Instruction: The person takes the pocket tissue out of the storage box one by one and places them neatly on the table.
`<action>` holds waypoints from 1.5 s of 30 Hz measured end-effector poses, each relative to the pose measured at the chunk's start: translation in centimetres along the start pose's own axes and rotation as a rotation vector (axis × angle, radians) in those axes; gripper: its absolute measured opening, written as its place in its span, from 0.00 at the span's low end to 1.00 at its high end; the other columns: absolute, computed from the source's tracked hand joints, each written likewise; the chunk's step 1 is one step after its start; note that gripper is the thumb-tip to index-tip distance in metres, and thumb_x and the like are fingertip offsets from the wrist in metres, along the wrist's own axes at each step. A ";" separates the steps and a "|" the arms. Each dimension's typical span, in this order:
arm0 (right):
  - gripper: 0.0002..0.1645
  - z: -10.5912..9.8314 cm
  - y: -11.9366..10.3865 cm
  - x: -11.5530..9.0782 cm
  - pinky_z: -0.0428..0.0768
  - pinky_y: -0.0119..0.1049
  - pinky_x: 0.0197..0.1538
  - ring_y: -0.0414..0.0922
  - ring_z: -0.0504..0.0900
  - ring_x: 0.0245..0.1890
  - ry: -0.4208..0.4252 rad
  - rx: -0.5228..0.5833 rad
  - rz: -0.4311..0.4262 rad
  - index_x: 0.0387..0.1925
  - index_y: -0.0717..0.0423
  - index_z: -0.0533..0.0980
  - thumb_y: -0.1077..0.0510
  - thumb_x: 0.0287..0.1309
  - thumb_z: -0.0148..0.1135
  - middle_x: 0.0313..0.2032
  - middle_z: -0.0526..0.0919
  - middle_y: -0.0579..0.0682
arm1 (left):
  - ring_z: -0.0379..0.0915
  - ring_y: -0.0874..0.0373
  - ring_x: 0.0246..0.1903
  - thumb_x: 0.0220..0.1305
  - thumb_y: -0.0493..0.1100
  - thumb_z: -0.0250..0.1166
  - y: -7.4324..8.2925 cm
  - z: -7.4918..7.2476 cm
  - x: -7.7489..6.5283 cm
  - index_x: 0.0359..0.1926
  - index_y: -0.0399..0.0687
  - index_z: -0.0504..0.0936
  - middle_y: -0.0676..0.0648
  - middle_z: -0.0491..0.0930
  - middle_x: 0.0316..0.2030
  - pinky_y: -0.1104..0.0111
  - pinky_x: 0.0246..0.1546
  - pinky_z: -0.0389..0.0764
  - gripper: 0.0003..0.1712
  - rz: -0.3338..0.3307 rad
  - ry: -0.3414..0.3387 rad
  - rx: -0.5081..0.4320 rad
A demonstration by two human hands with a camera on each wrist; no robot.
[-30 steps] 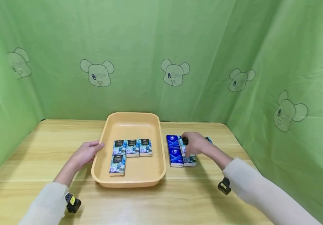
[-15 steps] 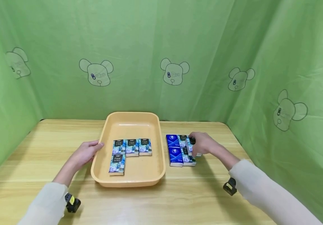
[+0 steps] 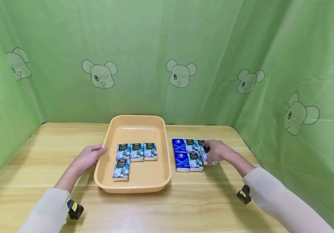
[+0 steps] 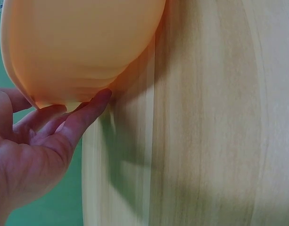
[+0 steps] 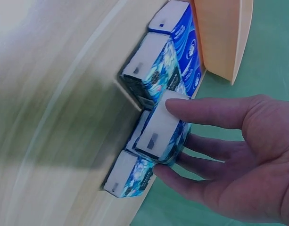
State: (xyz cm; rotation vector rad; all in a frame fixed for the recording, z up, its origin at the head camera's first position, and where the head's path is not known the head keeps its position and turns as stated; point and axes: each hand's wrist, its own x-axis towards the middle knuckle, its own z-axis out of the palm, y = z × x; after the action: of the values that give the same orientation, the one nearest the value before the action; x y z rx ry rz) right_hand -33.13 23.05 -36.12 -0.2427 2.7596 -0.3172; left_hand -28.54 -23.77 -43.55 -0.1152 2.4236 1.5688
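In the head view my right hand [image 3: 219, 151] pinches a floral blue tissue pack [image 3: 204, 157] with a black label, right of the tray. The right wrist view shows the thumb on one side of this pack [image 5: 158, 125] and fingers on the other, over other packs. Beside it lie two dark blue packs [image 3: 182, 161] and several floral packs [image 3: 195, 162]. My left hand [image 3: 86, 159] grips the left rim of a yellow-orange tray [image 3: 168, 161], thumb on top; the left wrist view shows its fingers against the outer wall [image 4: 87, 52]. Several floral packs [image 3: 121, 170] lie inside.
The tray and packs are on a light wooden table [image 3: 184, 207]. A green curtain [image 3: 143, 38] with bear-head drawings surrounds its back and sides. The dark blue packs lie close to the tray's right wall.
My right hand has moved to the right along the rows with the floral tissue pack, uncovering floral packs beside the dark blue ones. My left hand and the tray have stayed in place.
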 end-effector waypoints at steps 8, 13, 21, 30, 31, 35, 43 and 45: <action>0.53 0.4 0.6 0.0 0.81 0.34 0.32 0.53 0.79 0.42 -0.044 0.015 0.020 0.70 0.70 0.66 0.72 0.37 0.75 0.65 0.70 0.74 | 0.83 0.48 0.53 0.80 0.54 0.49 -0.1 0.1 -0.1 0.77 0.33 0.53 0.28 0.72 0.66 0.63 0.48 0.87 0.38 0.004 -0.013 -0.007; 0.52 0.7 0.6 0.0 0.81 0.35 0.31 0.52 0.79 0.41 -0.068 0.035 0.024 0.69 0.69 0.66 0.72 0.38 0.74 0.65 0.70 0.74 | 0.83 0.49 0.52 0.80 0.54 0.48 -0.1 0.1 -0.1 0.77 0.33 0.54 0.28 0.72 0.66 0.63 0.48 0.87 0.38 0.002 -0.012 -0.008; 0.53 1.2 0.5 0.3 0.82 0.35 0.31 0.51 0.79 0.40 -0.062 0.024 0.034 0.70 0.68 0.66 0.72 0.38 0.75 0.65 0.70 0.74 | 0.83 0.50 0.51 0.80 0.54 0.49 0.0 0.2 -0.2 0.77 0.33 0.54 0.27 0.72 0.65 0.64 0.47 0.87 0.38 0.007 -0.011 -0.019; 0.54 1.9 0.9 0.4 0.83 0.35 0.30 0.51 0.79 0.36 -0.036 0.006 0.011 0.69 0.68 0.67 0.73 0.33 0.74 0.63 0.71 0.77 | 0.83 0.56 0.45 0.80 0.53 0.49 0.2 0.2 -0.3 0.77 0.33 0.54 0.28 0.75 0.63 0.67 0.43 0.87 0.38 0.002 -0.005 -0.022; 0.54 2.0 0.9 0.4 0.83 0.35 0.30 0.50 0.79 0.35 -0.037 0.015 0.015 0.69 0.68 0.66 0.73 0.32 0.74 0.62 0.72 0.77 | 0.83 0.56 0.46 0.80 0.54 0.49 0.2 0.2 -0.3 0.77 0.33 0.54 0.28 0.74 0.63 0.66 0.43 0.87 0.38 0.001 -0.006 -0.022; 0.55 2.2 0.9 0.5 0.83 0.35 0.29 0.52 0.79 0.37 -0.027 0.028 0.019 0.69 0.68 0.66 0.74 0.32 0.73 0.60 0.73 0.76 | 0.83 0.53 0.48 0.80 0.54 0.49 0.2 0.1 -0.3 0.77 0.33 0.53 0.28 0.73 0.64 0.64 0.45 0.87 0.38 -0.001 -0.008 -0.021; 0.55 2.7 1.2 0.6 0.81 0.34 0.28 0.51 0.78 0.35 0.000 0.048 0.009 0.68 0.67 0.67 0.75 0.29 0.73 0.64 0.71 0.75 | 0.84 0.53 0.47 0.79 0.55 0.50 0.2 0.0 -0.3 0.77 0.34 0.53 0.28 0.74 0.63 0.63 0.45 0.88 0.39 -0.007 -0.006 -0.025; 0.56 2.8 1.1 0.6 0.81 0.35 0.28 0.51 0.78 0.34 0.004 0.063 0.013 0.69 0.67 0.67 0.75 0.29 0.73 0.64 0.71 0.75 | 0.84 0.54 0.46 0.79 0.55 0.50 0.3 -0.1 -0.3 0.78 0.34 0.53 0.28 0.75 0.63 0.64 0.44 0.88 0.39 -0.011 -0.004 -0.026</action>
State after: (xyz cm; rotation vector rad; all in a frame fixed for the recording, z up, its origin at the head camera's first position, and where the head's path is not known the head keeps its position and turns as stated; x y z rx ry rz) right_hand -32.81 23.50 -39.20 -0.2077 2.7489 -0.4014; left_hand -28.28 -23.73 -43.21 -0.1294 2.3962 1.5945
